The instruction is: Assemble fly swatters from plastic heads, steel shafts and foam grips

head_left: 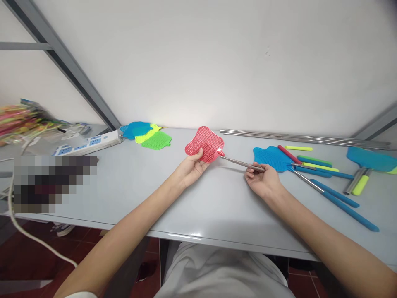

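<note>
A red mesh fly swatter head point(208, 140) is pinched by my left hand point(195, 169), thumb on its face and fingers beneath. My right hand point(263, 179) is closed on a thin metal rod point(238, 162), whose far tip meets the neck of the red head; whether it sits inside the neck I cannot tell. Just beyond my right hand lies a blue fly swatter head point(273, 158). Blue-gripped metal rods point(350, 210) and loose foam grips in red, yellow, green and blue point(316, 160) lie to the right.
Blue, yellow and green swatter heads point(156, 140) overlap at the back left, beside a white power strip point(96, 142). Long metal rods point(294, 138) lie along the wall. More blue heads point(372, 159) are at far right. A white cable point(23, 227) hangs off the left.
</note>
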Available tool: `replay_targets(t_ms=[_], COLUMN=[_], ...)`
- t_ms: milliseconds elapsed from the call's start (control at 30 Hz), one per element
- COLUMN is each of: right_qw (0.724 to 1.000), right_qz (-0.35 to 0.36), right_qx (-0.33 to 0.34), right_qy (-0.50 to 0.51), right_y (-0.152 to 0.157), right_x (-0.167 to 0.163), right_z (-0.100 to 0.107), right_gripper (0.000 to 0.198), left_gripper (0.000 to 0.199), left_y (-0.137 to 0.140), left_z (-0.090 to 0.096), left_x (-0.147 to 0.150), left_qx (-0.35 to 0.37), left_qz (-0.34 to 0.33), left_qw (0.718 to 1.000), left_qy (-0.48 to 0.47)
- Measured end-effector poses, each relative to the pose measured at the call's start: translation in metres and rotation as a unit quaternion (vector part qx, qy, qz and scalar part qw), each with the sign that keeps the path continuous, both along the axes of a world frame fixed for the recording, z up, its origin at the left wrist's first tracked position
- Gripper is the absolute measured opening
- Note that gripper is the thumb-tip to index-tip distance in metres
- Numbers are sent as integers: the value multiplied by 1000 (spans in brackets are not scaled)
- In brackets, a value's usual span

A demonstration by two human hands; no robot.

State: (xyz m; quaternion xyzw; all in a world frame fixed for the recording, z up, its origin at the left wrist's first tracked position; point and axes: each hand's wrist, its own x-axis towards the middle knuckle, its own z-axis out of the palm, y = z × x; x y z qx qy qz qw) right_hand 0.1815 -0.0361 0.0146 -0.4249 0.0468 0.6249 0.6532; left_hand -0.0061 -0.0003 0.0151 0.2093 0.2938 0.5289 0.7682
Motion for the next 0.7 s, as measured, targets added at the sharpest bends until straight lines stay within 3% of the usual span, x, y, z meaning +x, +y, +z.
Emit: replay_targets(t_ms=[700], right_qw=[1000], right_qz=[10], right_qx=[-4], right_qy=[0], right_y=[0], right_x=[0], right_z=[0], right_gripper=[11], left_gripper=[21], left_y=[-5], left_z=[2], left_x=[4], left_qx=[-7], left_qz=[-12], left_qw=[1000], left_qy=[7])
